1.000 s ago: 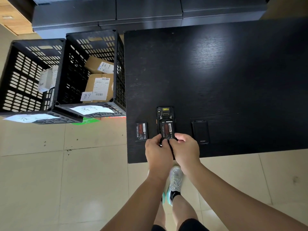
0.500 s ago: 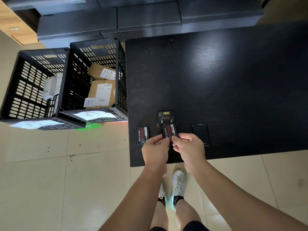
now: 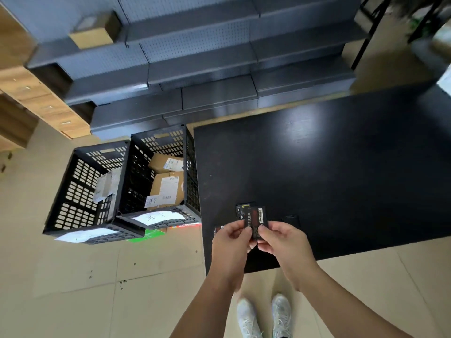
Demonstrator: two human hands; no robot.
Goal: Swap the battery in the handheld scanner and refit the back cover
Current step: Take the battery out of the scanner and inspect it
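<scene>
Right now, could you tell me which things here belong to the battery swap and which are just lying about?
Part of the job:
- battery, held by left hand and right hand
- scanner, back open, on the table
- second battery beside it
- back cover

Just lying about:
- two crates of parcels
- shelving

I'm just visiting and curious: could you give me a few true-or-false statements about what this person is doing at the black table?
1. Both hands, left hand and right hand, hold the battery. True.
2. The back cover is already on the scanner. False: it lies apart on the table.
3. The two crates stand on the table. False: they stand on the floor beside it.
4. A second battery lies on the table by the left hand. True.
</scene>
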